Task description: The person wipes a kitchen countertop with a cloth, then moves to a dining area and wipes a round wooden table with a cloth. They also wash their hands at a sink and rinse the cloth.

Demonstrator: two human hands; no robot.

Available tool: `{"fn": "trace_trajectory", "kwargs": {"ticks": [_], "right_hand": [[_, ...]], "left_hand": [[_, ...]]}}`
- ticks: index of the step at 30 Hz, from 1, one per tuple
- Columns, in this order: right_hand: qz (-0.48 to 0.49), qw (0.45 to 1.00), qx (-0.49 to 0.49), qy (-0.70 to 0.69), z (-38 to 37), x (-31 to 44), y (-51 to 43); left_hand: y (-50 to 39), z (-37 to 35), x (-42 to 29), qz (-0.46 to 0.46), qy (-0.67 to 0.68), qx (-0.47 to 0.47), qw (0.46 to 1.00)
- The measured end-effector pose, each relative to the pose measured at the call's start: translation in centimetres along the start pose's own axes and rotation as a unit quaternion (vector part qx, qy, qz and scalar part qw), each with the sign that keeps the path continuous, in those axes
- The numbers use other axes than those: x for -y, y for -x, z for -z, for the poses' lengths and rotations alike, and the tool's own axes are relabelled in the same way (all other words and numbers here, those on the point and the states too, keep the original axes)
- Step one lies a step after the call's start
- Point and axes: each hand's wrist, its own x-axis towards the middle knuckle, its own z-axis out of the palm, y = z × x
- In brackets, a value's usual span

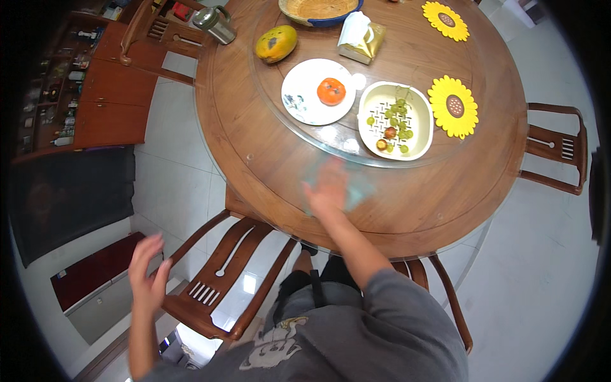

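My right hand (328,187) lies spread over a thin green cloth (359,191) on the glass-covered round wooden table (281,176); both are blurred. Just beyond it is the rim of a raised glass turntable (312,142). On that stand a white plate (300,86) with an orange persimmon (331,91), and a white draining basket (424,129) holding green grapes (400,111) and a few brownish fruits. My left hand (149,272) is raised in the air left of the near chair, fingers apart, holding nothing.
Wooden chairs (238,267) stand around the table. Farther on the turntable are a papaya (277,44), a tissue pack (363,43), a woven basket (324,21) and yellow sunflower mats (454,106). A steel jug (215,26) stands near the left edge. A wooden cabinet (114,90) is at left.
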Motion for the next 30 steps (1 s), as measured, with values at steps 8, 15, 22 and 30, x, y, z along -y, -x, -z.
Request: {"fn": "trace_trajectory", "kwargs": {"ticks": [8,15,22,30], "right_hand": [[0.339,0.927,0.105,0.117,-6.2,14.4,-6.5],[0.289,0.903,0.267,0.173,5.8,-13.2,19.1],[0.121,0.912,0.276,0.279,14.1,-18.1,18.0],[0.295,0.939,0.051,0.172,-8.4,14.2,3.1]], "left_hand": [[18.7,-4.7,7.2,0.173,0.031,-0.201,0.964],[20.6,-8.4,9.5,0.070,0.006,-0.146,0.987],[21.2,-9.1,9.3,0.014,0.058,-0.208,0.976],[21.0,-9.4,9.6,0.012,0.046,-0.180,0.982]]}}
